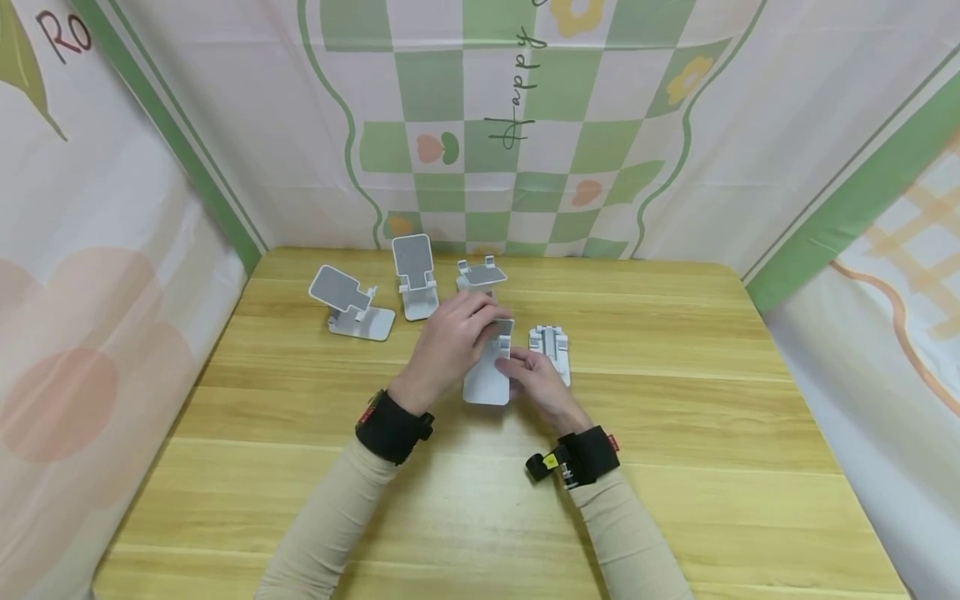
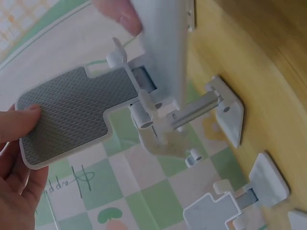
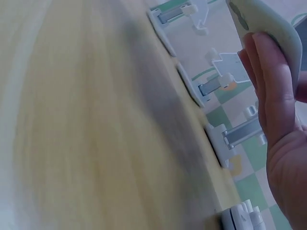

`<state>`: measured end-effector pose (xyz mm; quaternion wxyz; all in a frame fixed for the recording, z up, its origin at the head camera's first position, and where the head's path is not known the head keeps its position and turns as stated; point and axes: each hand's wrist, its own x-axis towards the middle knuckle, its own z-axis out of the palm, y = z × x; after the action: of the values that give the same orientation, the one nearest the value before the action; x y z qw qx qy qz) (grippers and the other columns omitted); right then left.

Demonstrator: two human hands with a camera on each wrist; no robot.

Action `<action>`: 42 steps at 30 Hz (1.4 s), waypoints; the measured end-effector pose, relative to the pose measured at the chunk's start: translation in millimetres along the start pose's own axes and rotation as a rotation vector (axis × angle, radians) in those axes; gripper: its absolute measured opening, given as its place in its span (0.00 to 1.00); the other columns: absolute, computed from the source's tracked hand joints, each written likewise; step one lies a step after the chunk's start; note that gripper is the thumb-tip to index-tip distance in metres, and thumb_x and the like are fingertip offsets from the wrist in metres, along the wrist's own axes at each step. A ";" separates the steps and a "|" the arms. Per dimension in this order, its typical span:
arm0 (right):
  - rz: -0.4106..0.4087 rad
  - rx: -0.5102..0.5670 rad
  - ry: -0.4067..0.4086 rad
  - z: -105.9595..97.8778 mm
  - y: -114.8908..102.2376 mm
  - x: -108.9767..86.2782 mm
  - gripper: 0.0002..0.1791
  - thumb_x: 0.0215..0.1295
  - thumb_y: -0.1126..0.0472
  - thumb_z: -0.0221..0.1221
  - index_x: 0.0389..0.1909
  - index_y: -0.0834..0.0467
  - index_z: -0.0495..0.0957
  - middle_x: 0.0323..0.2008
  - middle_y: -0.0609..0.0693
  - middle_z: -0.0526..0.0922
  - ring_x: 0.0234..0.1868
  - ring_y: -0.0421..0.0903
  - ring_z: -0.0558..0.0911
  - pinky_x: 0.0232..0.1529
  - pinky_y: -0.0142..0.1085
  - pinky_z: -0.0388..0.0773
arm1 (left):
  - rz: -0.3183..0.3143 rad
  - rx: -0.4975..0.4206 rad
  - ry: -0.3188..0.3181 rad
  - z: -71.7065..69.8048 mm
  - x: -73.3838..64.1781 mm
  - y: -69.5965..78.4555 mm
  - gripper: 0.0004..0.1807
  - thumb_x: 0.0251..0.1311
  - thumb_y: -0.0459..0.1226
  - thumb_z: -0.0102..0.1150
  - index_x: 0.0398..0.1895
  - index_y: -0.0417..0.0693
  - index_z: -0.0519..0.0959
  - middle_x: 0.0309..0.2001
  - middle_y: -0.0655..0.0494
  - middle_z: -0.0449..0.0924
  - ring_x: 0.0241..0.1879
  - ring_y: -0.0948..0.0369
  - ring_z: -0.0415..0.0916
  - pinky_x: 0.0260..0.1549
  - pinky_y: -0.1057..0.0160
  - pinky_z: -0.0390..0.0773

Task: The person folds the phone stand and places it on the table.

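A white phone stand (image 1: 486, 382) is held up over the table between both hands. In the left wrist view, my left hand (image 2: 17, 158) pinches the end of its grey ribbed plate (image 2: 76, 110), thumb on the pad and fingers behind. My right hand (image 1: 543, 387) grips the flat white base (image 2: 165, 52) by its edge. Seen from the right wrist, the right hand (image 3: 278, 100) has its fingers along one face of the base (image 3: 268, 24). The plate is swung out from the base. From the head, my left hand (image 1: 450, 342) covers most of the plate.
Three unfolded phone stands stand at the back: a left one (image 1: 341, 290), a middle one (image 1: 414, 262) and another (image 1: 483, 275) behind the left hand. A folded stand (image 1: 551, 346) lies just beyond the right hand. A patterned curtain (image 1: 487, 100) hangs behind the wooden table (image 1: 675, 375).
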<state>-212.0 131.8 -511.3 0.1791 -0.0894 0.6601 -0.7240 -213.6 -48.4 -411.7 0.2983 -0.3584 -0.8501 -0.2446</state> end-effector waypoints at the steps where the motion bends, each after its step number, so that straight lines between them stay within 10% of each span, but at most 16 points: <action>1: -0.004 0.006 0.007 0.0 -0.4 0.4 0.25 0.68 0.58 0.53 0.58 0.72 0.68 0.46 0.58 0.83 0.43 0.50 0.82 0.40 0.37 0.82 | 0.010 0.003 0.005 1.0 -0.6 0.4 0.09 0.54 0.31 0.63 0.39 0.47 0.84 0.39 0.56 0.80 0.43 0.62 0.72 0.47 0.65 0.74; 42: 0.008 0.152 0.081 -7.0 -9.5 0.5 0.22 0.71 0.64 0.47 0.58 0.77 0.64 0.38 0.46 0.85 0.35 0.41 0.83 0.33 0.28 0.80 | 0.112 0.155 0.061 33.5 -47.2 23.8 0.14 0.49 0.25 0.58 0.35 0.50 0.84 0.36 0.59 0.81 0.39 0.63 0.75 0.42 0.66 0.76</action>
<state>-216.3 138.7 -502.8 0.1612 -0.0436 0.6102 -0.7745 -180.1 -34.3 -462.7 0.3642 -0.3735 -0.8356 -0.1720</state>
